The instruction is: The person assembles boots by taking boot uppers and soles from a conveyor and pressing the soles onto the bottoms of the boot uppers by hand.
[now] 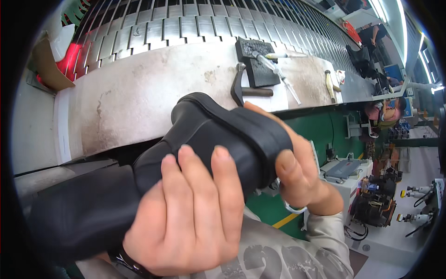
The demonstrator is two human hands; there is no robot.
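A smooth black boot (209, 132) fills the middle of the view, tilted, its dark shaft running down to the lower left. The raised edge of its sole faces up and to the right. My left hand (190, 218), with a dark band at the wrist, lies closed over the boot's near side, fingers pressed against it. At the right end my right hand (302, 172) grips the boot by the sole edge, thumb on the near side and fingers reaching behind. A light band circles that wrist. The boot hides part of the right hand's fingers.
Beyond the boot is a stained pale bench (125, 102) with a hammer (238, 86), a black block (262, 72) and a syringe (281, 74). A slatted metal conveyor (186, 28) runs behind it. Another person (388, 111) sits at far right, near machine equipment (376, 204).
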